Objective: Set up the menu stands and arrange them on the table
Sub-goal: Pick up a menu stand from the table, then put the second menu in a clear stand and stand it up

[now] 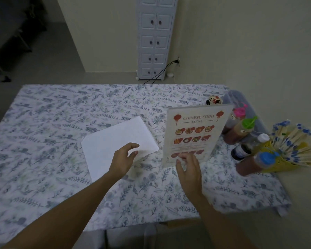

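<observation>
A clear menu stand [196, 133] with a "Chinese Food Menu" sheet stands upright on the floral tablecloth [61, 123], right of centre. My right hand [188, 168] hovers at its lower front edge, fingers spread, and I cannot tell whether they touch it. A blank white sheet [115, 142] lies flat to the left of the stand. My left hand [123, 159] is over the sheet's near right corner, fingers curled and apart, holding nothing.
Several sauce bottles [244, 130] with coloured caps stand behind and right of the stand. A yellow holder of chopsticks [294, 146] sits at the table's right edge, a small round tin [215, 100] at the back. A white drawer cabinet [154, 38] stands against the far wall.
</observation>
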### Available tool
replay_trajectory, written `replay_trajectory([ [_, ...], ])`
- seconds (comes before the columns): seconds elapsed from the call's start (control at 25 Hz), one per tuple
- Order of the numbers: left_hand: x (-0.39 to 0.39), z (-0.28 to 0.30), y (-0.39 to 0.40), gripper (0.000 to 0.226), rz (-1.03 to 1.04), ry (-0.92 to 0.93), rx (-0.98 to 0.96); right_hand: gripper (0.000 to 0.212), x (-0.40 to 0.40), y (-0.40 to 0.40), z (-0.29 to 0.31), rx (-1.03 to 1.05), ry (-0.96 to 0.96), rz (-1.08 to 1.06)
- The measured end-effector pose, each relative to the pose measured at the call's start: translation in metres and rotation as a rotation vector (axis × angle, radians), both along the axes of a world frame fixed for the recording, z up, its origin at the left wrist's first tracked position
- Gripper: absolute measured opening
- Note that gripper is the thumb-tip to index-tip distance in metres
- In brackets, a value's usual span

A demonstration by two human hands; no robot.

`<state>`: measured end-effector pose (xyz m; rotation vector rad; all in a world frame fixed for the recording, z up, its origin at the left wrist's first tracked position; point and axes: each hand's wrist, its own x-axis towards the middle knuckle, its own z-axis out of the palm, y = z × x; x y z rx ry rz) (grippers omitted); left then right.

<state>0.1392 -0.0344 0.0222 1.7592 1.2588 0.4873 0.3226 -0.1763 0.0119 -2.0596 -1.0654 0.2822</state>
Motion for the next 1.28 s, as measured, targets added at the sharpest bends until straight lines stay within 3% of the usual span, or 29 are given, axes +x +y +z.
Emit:
replay_trajectory([
  [0.16, -0.049, -0.01, 0.036, 0.031, -0.022, 0.044, 0.019, 0.021, -0.068, 0.038, -0.012, -0.008, 0.071, 0.155],
  [0.28, -0.086, -0.023, 0.076, 0.035, -0.073, 0.1, 0.017, 0.036, -0.116, 0.068, -0.031, -0.073, 0.213, 0.125],
  [0.44, -0.118, -0.048, 0.14, 0.048, -0.15, 0.207, 0.014, 0.06, -0.166, 0.105, -0.06, -0.145, 0.343, -0.156],
  [0.56, -0.123, -0.061, 0.18, 0.053, -0.234, 0.287, 0.064, 0.079, -0.197, 0.119, -0.076, -0.278, 0.3, -0.353],
  [0.84, -0.111, -0.09, 0.206, 0.058, -0.523, 0.589, 0.177, 0.088, -0.24, 0.143, -0.084, -0.269, 0.352, -0.509],
  [1.12, -0.115, -0.089, 0.207, 0.047, -0.422, 0.359, 0.143, 0.079, -0.237, 0.142, -0.081, -0.284, 0.362, -0.483],
  [1.28, -0.115, -0.082, 0.198, 0.037, -0.221, 0.204, 0.052, 0.076, -0.235, 0.14, -0.077, -0.292, 0.418, -0.481],
])
